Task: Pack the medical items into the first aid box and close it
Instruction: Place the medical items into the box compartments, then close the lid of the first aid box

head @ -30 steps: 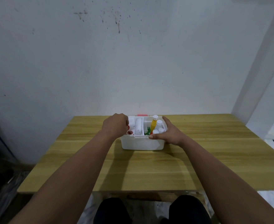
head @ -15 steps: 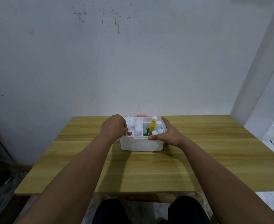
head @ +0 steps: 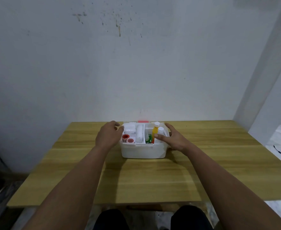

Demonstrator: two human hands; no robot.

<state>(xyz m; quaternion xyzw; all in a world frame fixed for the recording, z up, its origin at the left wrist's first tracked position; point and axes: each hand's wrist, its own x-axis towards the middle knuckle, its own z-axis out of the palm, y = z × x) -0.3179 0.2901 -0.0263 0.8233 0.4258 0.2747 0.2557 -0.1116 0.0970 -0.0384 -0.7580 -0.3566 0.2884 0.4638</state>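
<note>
While the first aid box (head: pixel 143 151) sits open on the counter (head: pixel 153 180), left hand (head: pixel 108 136) loosely curled, right hand (head: pixel 173 139) spread, flank its sides; yellow bottle (head: pixel 155 131) upright inside.

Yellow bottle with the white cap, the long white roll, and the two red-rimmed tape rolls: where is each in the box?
Yellow bottle with white cap (head: pixel 155 132), head view: on its yellow body.
Long white roll (head: pixel 139 133), head view: mid-length.
Red-rimmed tape rolls (head: pixel 125 137), head view: on the left one's rim.
</note>
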